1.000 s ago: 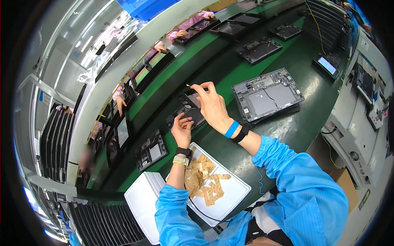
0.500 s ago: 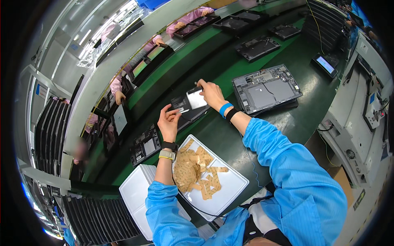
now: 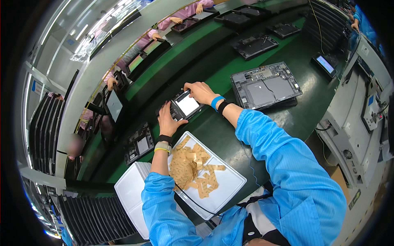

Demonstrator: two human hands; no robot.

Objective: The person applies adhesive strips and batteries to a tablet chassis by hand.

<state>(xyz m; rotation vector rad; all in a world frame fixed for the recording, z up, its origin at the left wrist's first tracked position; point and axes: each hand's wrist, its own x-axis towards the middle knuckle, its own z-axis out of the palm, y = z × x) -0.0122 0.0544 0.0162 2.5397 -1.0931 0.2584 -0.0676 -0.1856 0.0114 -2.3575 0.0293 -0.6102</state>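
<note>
Two of our hands meet at the dark electronic unit (image 3: pixel 175 110), which lies on the green bench (image 3: pixel 221 133) just beyond the white tray (image 3: pixel 230 180). Its long axis seems to slant from lower left to upper right, though our fingers cover parts of its edge. The bright white panel (image 3: pixel 188 105) lies between our hands: right of the left fingers, and just below the right ones, so the right hand (image 3: pixel 200 93) looks nearer to it. Our left hand (image 3: pixel 167 119) is spread over the unit's left end, thumb along the near edge; our right fingers curl over the far upper edge. Both touch the unit, but we cannot tell whether either grips it.

Half a second ago, the white panel and its dark surround stood tilted above the unit; now they look flatter and lower. Our left fingers, then bunched beside a pale strip, now fan out.
</note>
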